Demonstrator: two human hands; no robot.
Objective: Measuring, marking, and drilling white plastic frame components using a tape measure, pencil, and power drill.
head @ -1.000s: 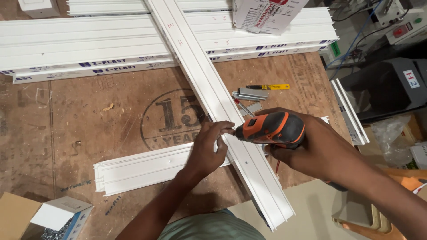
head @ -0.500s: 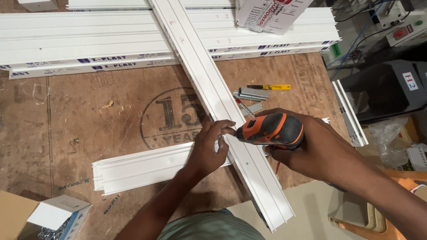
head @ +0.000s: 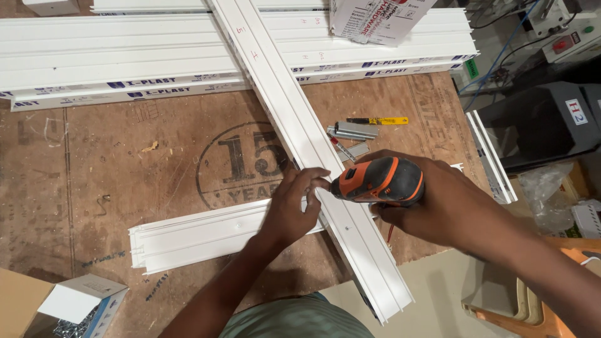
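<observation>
Here, hardly anything has shifted since a second ago: the right hand (head: 438, 209) still grips the orange and black drill (head: 379, 181), nose at the long white strip (head: 300, 134). The left hand (head: 294, 203) keeps its fingertips pinched at the tip, over the shorter strip (head: 200, 235). Further up the table (head: 94, 169), a yellow-handled cutter (head: 379, 121) and stacked white strips (head: 125, 50) lie untouched.

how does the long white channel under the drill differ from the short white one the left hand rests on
The long channel runs diagonally across the table and overhangs its near edge; the short channel lies nearly crosswise, wholly on the table. The long one lies on top where they cross. The right hand aims the drill at the long one; the left hand is by the crossing. Both are white, ribbed plastic.
</observation>
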